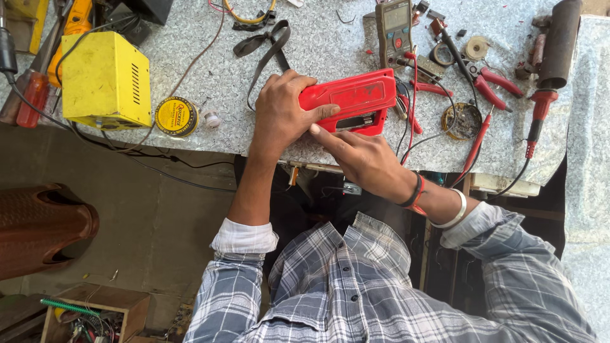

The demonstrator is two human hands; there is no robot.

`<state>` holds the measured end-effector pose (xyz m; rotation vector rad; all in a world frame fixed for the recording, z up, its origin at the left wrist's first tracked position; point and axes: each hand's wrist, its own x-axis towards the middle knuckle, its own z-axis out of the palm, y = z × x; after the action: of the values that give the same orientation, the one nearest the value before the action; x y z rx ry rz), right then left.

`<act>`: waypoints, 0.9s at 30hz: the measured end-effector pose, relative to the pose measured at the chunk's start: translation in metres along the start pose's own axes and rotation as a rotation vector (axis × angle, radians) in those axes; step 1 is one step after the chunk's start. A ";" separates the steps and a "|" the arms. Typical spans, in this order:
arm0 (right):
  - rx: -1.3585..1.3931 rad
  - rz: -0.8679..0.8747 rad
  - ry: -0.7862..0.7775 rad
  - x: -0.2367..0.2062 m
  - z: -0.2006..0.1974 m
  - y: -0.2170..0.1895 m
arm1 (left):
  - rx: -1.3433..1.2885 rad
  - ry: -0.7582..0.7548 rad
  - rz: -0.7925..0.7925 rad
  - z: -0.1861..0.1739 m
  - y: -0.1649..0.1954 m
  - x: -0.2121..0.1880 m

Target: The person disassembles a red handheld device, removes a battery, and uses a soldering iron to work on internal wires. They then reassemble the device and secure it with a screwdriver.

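Red casing (352,101) sits flat at the near edge of the table (210,70), both hands on it: right hand (362,159) comes in from the near side, grip not closed on anything, index finger pressed on the casing's lower left edge by the dark slot; left hand (279,111) clamped over the casing's left end, fingers wrapped across its top. Further out: red pliers (489,82) and red probe leads (476,143) right of the casing, yellow box (105,79) and round tin (176,116) well left, grey multimeter (395,28) at the far edge.
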<state>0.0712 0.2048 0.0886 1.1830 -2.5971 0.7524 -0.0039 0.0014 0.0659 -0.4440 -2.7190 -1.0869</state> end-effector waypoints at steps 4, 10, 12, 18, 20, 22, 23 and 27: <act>0.047 -0.032 0.112 0.006 0.002 0.000 | 0.030 0.047 0.044 0.000 0.002 -0.002; 0.225 0.037 -0.001 0.009 -0.015 0.003 | 0.013 0.014 0.015 -0.002 0.005 -0.001; 0.186 0.058 0.072 0.009 -0.011 -0.001 | 0.005 0.024 0.015 -0.005 0.004 0.000; 0.079 0.158 0.286 0.002 0.022 -0.009 | -0.031 0.033 0.059 -0.004 -0.002 0.005; 0.133 0.151 0.338 -0.001 0.029 -0.003 | -0.021 0.061 0.095 0.001 -0.006 0.008; 0.174 0.155 0.380 -0.009 0.035 0.003 | 0.011 0.107 0.138 0.009 -0.011 0.006; 0.186 0.160 0.403 -0.014 0.035 0.009 | -0.057 0.170 0.149 0.014 -0.015 0.003; 0.570 0.283 0.592 -0.033 0.033 0.029 | -0.284 0.459 0.147 0.030 -0.031 -0.024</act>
<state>0.0720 0.2250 0.0376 0.5482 -2.1109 1.6822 0.0064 -0.0042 0.0176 -0.3706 -2.1148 -1.3452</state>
